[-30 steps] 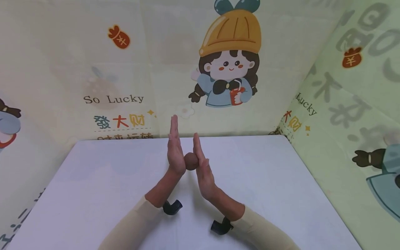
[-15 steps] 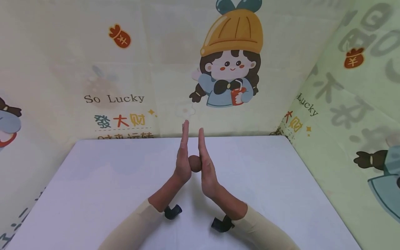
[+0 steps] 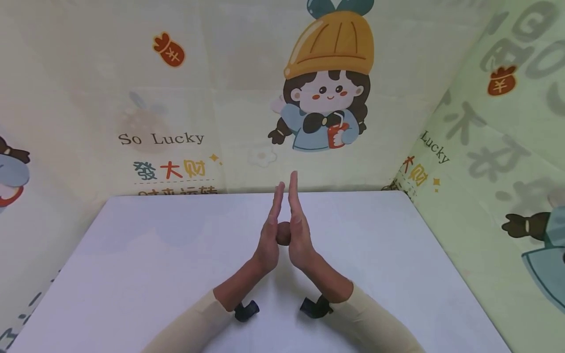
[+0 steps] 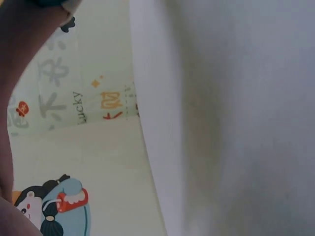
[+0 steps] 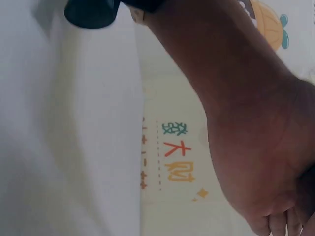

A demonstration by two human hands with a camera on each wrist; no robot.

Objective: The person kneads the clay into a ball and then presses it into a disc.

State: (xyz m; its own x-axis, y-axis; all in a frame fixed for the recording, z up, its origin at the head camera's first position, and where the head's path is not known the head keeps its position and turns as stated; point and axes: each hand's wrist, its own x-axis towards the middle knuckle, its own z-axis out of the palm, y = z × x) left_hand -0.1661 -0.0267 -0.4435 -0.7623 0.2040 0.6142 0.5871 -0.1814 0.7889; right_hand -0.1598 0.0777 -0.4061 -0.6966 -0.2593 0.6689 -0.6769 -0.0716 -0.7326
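Note:
A small brown ball sits pressed between my two palms above the table, its sides covered by the hands. My left hand stands upright with straight fingers, its palm against the ball's left side. Opposite it, my right hand presses from the right, fingers straight and reaching a little higher than the left ones. In the right wrist view the left forearm crosses from the top towards the lower right. Only an edge of the right arm shows in the left wrist view. I cannot make out the ball in either wrist view.
Beneath the hands lies a white table. Printed cloth walls stand at its back and sides. A black wrist camera hangs under the left sleeve, and another black camera under the right one.
The left hand has slid back towards me and right, while the right hand has slid forward. Between the palms the ball has shifted right and slightly nearer to me.

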